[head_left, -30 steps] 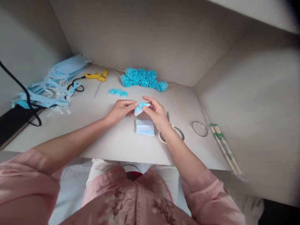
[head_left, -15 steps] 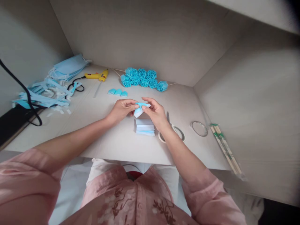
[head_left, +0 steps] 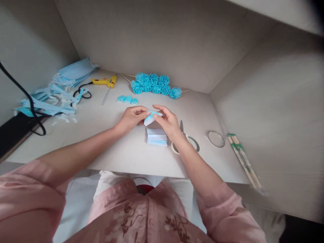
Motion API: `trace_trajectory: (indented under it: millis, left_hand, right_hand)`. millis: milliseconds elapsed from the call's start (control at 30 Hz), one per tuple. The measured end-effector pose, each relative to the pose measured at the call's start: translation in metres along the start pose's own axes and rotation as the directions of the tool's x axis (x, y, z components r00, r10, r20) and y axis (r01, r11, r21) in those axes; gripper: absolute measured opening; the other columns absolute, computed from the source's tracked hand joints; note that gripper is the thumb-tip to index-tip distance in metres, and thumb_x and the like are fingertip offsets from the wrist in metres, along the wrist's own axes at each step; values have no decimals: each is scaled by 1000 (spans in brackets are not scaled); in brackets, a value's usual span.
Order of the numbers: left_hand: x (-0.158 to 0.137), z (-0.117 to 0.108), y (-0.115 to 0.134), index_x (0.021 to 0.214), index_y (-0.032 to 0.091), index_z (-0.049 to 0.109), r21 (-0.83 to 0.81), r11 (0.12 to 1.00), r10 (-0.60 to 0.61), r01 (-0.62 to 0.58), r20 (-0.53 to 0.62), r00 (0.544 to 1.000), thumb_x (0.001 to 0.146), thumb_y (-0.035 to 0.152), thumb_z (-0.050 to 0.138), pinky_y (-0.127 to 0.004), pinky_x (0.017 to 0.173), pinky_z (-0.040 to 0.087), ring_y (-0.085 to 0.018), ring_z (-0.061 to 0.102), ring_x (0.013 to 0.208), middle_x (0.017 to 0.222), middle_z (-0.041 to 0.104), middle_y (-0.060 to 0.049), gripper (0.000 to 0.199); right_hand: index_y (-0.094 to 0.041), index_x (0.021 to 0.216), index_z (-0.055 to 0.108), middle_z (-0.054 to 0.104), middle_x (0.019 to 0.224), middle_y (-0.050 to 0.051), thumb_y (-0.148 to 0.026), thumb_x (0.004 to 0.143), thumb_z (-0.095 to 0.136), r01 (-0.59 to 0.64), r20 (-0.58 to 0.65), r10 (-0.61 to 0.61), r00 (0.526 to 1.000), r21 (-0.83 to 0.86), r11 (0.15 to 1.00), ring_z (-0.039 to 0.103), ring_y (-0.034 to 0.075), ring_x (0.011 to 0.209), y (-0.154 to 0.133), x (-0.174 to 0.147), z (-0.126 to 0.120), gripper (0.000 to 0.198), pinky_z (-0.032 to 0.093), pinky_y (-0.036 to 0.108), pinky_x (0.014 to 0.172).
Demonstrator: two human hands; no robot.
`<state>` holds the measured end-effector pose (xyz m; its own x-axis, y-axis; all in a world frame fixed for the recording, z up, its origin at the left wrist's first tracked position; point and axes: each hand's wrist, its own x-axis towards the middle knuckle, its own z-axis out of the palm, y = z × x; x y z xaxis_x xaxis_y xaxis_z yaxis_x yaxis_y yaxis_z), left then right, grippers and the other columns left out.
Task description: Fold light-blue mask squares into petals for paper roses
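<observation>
Beyond the stack, both hands, fingers tight on the blue piece, lower corner now slightly leftward

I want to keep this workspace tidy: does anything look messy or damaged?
The left side looks untidy: cut blue-and-white strips lie in a tangled heap, a black cord loops across them, and small white scraps lie loose in front. I see nothing plainly damaged; the left hand and right hand hold a folded piece.

The folded piece, soft, bright blue with a whitish face, sat tilted just beyond the pale stack.
</observation>
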<state>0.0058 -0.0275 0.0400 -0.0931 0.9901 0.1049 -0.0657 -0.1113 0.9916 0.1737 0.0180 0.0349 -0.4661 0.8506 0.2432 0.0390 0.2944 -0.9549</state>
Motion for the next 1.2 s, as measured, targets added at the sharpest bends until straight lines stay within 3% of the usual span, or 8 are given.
trace_trajectory:
  millis: [300,667,1200]
  left_hand:
    - [0,1,-4,74,14,66,-3,1000,1,-1,32,999,68,45,77,-21,51,41,-9,51,50,58,60,1,34]
    - [-2,2,4,74,13,65,-145,984,-95,104,70,993,71,46,72,-23,51,44,-12,58,60,71,65,-5,34]
    - [2,-2,0,70,14,64,38,998,-44,43,25,999,69,48,73,-22,51,41,-9,52,51,62,64,-2,35]
  right_hand:
    - [-23,123,58,65,80,0,-37,79,69,-12,-9,12,1000,-12,1000,60,15,71,3,0,1,48,51,31,73]
    - [-23,134,49,64,79,0,-36,81,64,21,-44,-20,999,10,1000,59,15,69,5,3,-4,56,50,30,70]
    - [-22,140,45,64,77,-2,-33,80,64,21,-17,-21,1000,17,1000,56,13,65,9,5,-5,64,48,27,65]
